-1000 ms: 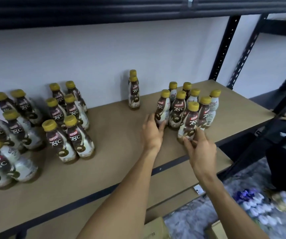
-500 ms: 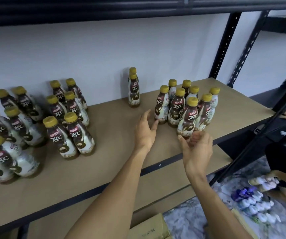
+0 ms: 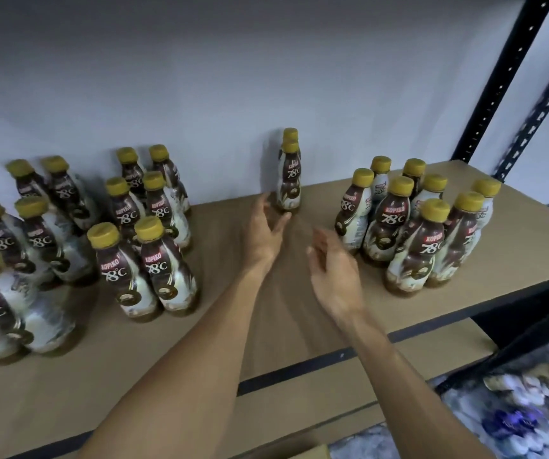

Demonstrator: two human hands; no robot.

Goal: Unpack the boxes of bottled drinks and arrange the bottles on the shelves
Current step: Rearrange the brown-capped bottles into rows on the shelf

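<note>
In the head view a brown wooden shelf board (image 3: 266,326) lies before a plain white wall (image 3: 200,77), and black perforated metal posts (image 3: 503,77) rise at its right end. Below it a lower brown board (image 3: 316,405) shows, with a corner of a cardboard box (image 3: 299,450) at the bottom edge and some blurred blue-and-white things (image 3: 514,422) on the floor at the right. The two forearms cross the front edge of the shelf board and hide a part of it. The left hand (image 3: 264,226) is over the middle of the shelf, its fingers (image 3: 261,203) loosely spread and holding nothing. They are just beside the foot of the middle pair of small plastic coffee bottles with yellow caps (image 3: 289,180), and I cannot tell if they touch it. The right hand (image 3: 332,270) is blurred; it is near the right cluster of bottles (image 3: 432,236) but apart from it, with relaxed fingers that hold nothing. All the bottles stand upright on the shelf board, long axis vertical, caps up, and most labels face the camera. The middle pair is two bottles, one behind the other, close to the wall. The right cluster has eight bottles, packed closely. The left-centre group (image 3: 163,270) has six, in two rows of three. The far-left group (image 3: 34,233) shows at least five caps, but the picture edge cuts it, so I cannot count it fully.
</note>
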